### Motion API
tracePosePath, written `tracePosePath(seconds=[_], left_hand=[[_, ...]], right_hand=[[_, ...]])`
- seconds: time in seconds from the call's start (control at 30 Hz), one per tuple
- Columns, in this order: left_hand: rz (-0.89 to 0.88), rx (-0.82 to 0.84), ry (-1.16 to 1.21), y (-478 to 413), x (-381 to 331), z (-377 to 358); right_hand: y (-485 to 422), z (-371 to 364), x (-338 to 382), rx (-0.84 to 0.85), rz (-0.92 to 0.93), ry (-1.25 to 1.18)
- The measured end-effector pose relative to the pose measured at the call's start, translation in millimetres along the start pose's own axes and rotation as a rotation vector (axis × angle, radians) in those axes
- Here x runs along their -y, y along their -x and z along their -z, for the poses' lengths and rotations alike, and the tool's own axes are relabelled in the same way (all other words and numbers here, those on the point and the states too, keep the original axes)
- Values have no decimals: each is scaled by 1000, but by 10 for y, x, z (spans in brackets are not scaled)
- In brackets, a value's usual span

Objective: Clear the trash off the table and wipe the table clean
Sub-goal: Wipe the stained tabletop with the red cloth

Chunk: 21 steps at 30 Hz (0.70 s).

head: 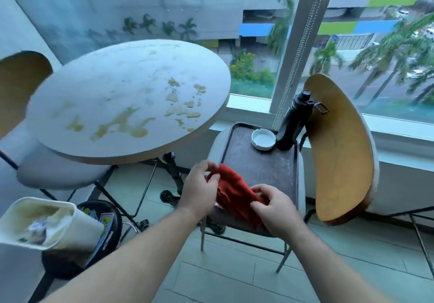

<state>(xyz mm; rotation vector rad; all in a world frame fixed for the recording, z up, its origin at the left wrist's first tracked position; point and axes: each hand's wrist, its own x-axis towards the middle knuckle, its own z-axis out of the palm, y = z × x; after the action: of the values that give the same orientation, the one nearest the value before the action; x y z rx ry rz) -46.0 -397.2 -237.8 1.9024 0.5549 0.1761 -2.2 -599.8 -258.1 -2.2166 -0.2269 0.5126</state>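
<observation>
A round white table point(94, 84) stands at the left, smeared with yellowish spill patches point(131, 124) across its near half. To its right, over a brown tray point(265, 166) on a chair seat, both hands hold a red cloth point(234, 192). My left hand point(199, 190) pinches the cloth's upper left edge. My right hand point(274, 206) grips its lower right part. A white bin point(44, 223) with crumpled trash inside sits at the lower left.
A white ashtray point(263, 139) and a black bottle point(293, 122) stand at the tray's far end. The chair's wooden back point(340, 150) curves at the right; another chair point(21, 84) is at far left. A window runs behind. Table legs and a black round object lie below.
</observation>
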Motion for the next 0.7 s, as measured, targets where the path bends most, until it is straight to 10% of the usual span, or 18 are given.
tracePosePath(seconds=[0.7], left_hand=[[-558, -156, 17, 957, -548, 2789]], right_hand=[[614, -1082, 2475, 427, 521, -567]])
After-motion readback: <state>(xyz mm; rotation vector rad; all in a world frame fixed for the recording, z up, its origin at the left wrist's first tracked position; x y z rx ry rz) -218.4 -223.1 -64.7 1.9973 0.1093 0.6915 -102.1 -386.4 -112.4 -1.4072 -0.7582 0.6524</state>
